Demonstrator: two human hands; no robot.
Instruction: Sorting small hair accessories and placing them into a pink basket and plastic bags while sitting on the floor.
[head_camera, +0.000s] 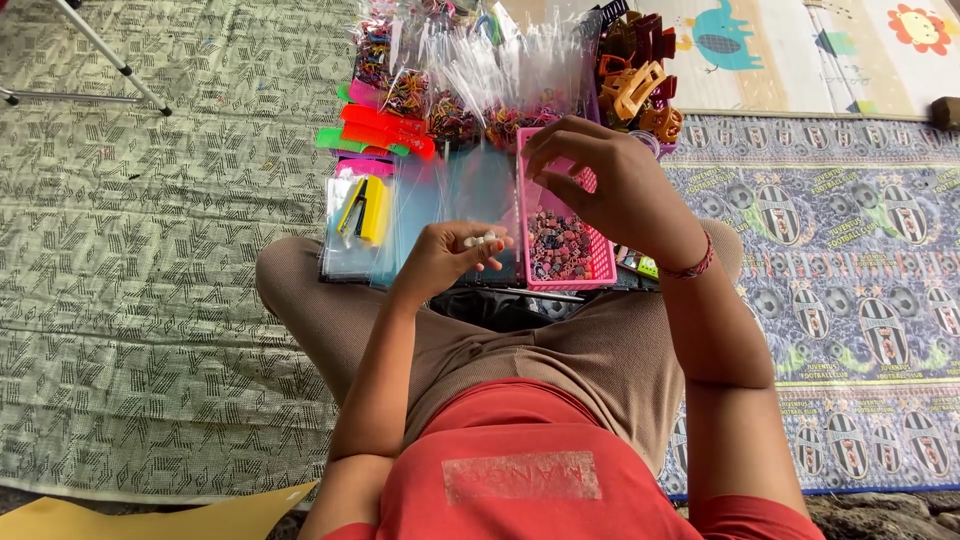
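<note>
Fingers of left hand (450, 258) pinching small white piece (480, 240) beside pink basket (600, 268)

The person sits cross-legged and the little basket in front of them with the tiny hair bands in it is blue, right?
Not quite. The basket is pink, not blue, as the head view shows. The rest holds: the person sits cross-legged, and the basket in front of them has tiny hair bands in it.
</note>
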